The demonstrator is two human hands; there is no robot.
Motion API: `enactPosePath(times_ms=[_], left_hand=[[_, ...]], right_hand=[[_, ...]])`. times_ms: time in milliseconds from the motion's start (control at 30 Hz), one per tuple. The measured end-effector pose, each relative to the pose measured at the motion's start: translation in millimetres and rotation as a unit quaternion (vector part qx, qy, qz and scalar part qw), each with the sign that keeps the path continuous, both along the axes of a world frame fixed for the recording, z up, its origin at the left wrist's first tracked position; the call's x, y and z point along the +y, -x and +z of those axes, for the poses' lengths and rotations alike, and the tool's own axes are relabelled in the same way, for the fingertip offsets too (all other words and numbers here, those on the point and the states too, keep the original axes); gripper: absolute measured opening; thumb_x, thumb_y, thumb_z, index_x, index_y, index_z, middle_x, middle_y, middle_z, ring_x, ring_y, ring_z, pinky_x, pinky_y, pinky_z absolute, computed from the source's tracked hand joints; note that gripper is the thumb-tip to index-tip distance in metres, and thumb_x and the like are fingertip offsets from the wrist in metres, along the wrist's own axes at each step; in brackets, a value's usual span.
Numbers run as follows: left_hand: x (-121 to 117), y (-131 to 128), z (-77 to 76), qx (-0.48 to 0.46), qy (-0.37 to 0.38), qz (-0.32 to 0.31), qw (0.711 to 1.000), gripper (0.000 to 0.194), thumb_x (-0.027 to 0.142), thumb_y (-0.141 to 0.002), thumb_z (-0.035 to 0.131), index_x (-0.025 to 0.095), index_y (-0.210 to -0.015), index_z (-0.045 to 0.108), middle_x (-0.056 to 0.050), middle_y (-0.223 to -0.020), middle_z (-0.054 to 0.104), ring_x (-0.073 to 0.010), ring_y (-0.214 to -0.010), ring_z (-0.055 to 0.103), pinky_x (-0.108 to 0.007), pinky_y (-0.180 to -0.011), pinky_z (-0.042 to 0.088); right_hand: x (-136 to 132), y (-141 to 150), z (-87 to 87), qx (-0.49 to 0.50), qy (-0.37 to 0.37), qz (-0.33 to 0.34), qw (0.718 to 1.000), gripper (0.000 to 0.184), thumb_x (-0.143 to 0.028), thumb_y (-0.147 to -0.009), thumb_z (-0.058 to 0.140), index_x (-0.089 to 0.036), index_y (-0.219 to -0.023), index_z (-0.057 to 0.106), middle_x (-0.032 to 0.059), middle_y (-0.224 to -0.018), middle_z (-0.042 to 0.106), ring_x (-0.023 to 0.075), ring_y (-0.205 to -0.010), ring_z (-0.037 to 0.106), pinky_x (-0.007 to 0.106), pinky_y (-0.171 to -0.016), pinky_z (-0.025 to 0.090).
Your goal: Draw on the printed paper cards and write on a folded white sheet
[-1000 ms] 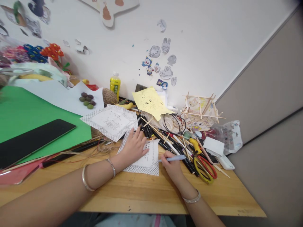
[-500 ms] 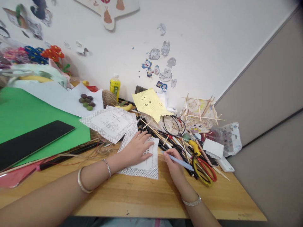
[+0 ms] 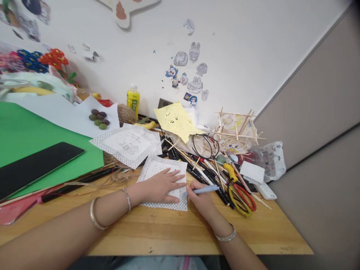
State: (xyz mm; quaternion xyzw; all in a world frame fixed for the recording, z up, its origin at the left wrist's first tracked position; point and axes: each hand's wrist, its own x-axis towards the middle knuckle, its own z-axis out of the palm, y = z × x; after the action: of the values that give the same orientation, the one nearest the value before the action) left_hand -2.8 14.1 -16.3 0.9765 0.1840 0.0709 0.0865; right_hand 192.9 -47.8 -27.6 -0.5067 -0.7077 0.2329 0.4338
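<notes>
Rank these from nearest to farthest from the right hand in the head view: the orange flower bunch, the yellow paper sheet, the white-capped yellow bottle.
From the right hand:
1. Yellow paper sheet: ahead, slightly to its left.
2. White-capped yellow bottle: farther left, near the wall.
3. Orange flower bunch: far left.

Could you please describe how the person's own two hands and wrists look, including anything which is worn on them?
Both hands are without gloves, and no sleeves show. Above the left hand are a thin, silvery, textured bracelet and, farther up, a smooth, pale metallic bangle. Above the right hand is one broader silvery band with a glittering, textured surface.
</notes>
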Motion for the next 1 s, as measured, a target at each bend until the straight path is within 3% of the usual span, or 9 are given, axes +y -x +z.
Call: enactPosePath(times_ms=[367, 1000], left_hand=[[-2.4, -0.1, 5.1, 0.01, 0.008, 0.006, 1.0, 0.062, 0.058, -0.092, 0.044, 0.027, -0.145, 0.034, -0.011, -0.153, 0.025, -0.0308, -0.142, 0.019, -0.052, -0.113, 0.011], [-2.6, -0.3, 6.5, 0.012, 0.021, 0.005, 1.0, 0.063, 0.056, -0.092, 0.046, 0.025, -0.145, 0.034, -0.014, -0.152, 0.026, -0.0329, -0.142, 0.018, -0.058, -0.111, 0.012]], right_hand=[[-0.8, 0.5, 3.4, -0.024, -0.002, 0.019, 1.0, 0.03, -0.028, -0.081, 0.048, -0.023, -0.052, 0.041, -0.0038, -0.048, 0.046, 0.0134, -0.05, 0.044, 0.026, -0.052, 0.035], [2.6, -9.3, -9.3, -0.035, 0.0, -0.044, 0.998, 0.033, -0.03, -0.085, 0.046, -0.023, -0.055, 0.035, -0.0049, -0.047, 0.042, 0.0127, -0.049, 0.04, 0.026, -0.049, 0.031]])
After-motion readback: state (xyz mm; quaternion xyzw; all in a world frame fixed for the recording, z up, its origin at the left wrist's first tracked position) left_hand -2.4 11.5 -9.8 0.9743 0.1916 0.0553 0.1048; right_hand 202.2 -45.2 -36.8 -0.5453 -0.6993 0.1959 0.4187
